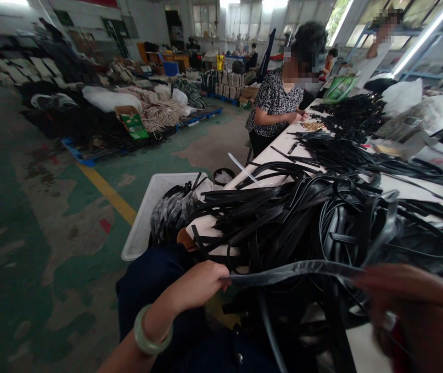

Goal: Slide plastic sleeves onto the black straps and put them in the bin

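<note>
A long black strap in clear plastic film (295, 270) stretches between my two hands, above the front edge of the table. My left hand (200, 284), with a pale green bangle on its wrist, pinches one end of it. At the lower right, my right hand (411, 298) is smeared by motion, its fingers closed around the strap's other side. Below that palm shows a red and metal object (394, 331), too blurred to name. Behind the strap lies a tangled heap of black straps (276, 212).
Left of the white table (423, 189) stands a white bin (139, 228) holding more film-covered straps. Farther along the table a person (276, 103) handles small parts beside gold-coloured pieces (313, 126). Loaded blue pallets (77, 153) stand on the floor.
</note>
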Motion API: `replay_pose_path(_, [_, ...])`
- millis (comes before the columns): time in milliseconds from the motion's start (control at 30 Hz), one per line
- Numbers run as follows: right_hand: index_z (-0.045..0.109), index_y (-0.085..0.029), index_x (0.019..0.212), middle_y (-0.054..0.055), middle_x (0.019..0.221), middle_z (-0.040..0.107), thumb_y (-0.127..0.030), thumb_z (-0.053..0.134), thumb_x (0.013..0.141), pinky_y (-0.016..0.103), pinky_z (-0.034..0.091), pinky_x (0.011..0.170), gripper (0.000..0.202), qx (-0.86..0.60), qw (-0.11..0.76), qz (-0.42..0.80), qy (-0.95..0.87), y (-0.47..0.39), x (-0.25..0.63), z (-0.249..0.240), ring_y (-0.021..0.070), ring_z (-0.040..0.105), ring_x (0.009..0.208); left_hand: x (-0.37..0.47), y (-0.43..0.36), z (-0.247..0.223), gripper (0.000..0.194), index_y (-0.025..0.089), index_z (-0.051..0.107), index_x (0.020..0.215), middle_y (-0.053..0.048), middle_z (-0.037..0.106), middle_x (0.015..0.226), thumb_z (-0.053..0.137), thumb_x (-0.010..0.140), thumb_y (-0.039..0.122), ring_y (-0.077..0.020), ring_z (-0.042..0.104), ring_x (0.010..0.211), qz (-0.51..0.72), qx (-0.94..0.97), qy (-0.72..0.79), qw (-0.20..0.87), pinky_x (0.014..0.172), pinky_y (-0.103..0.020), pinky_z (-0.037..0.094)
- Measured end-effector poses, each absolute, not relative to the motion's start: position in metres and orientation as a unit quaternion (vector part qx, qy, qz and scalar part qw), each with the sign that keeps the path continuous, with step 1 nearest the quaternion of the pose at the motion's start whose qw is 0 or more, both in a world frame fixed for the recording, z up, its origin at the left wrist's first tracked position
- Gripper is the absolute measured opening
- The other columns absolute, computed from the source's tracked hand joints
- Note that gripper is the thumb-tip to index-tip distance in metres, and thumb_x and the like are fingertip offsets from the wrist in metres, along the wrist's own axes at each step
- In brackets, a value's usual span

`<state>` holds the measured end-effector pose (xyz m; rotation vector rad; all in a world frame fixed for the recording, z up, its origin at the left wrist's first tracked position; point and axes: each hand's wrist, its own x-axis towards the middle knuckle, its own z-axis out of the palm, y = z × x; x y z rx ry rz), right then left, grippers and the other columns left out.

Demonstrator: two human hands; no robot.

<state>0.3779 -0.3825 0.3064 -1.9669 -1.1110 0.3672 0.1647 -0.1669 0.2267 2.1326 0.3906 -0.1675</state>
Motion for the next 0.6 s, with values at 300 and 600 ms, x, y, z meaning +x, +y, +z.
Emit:
replay_pose_path(300, [0.065, -0.023, 0.099, 0.002, 0.088, 0.067, -0.01, 0.052, 0.084, 0.024, 0.047, 0.059, 0.024, -0.768, -0.006, 0.174, -0.617, -0.327, 0.325, 0.255, 0.0191, 0.07, 0.073, 0.147, -0.166, 0.238, 0.017, 0.02, 0.062, 0.099, -0.003, 0.065, 0.093, 0.057, 0.085, 0.028, -0.0191, 0.059, 0.085, -0.138, 0.841, 0.14, 0.504, 0.071, -0.025, 0.042])
replay_pose_path(600, [0.042, -0.017, 0.142, 0.015, 0.142, 0.05, -0.005, 0.049, 0.077, 0.028, 0.055, 0.071, 0.066, -0.696, 0.034, 0.106, -0.709, -0.312, 0.312, 0.257, 0.0197, 0.071, 0.085, 0.146, -0.177, 0.234, 0.024, 0.018, 0.062, 0.093, -0.005, 0.066, 0.093, 0.044, 0.094, 0.034, -0.0196, 0.058, 0.087, -0.022, 0.797, 0.198, 0.569, 0.08, -0.028, 0.043])
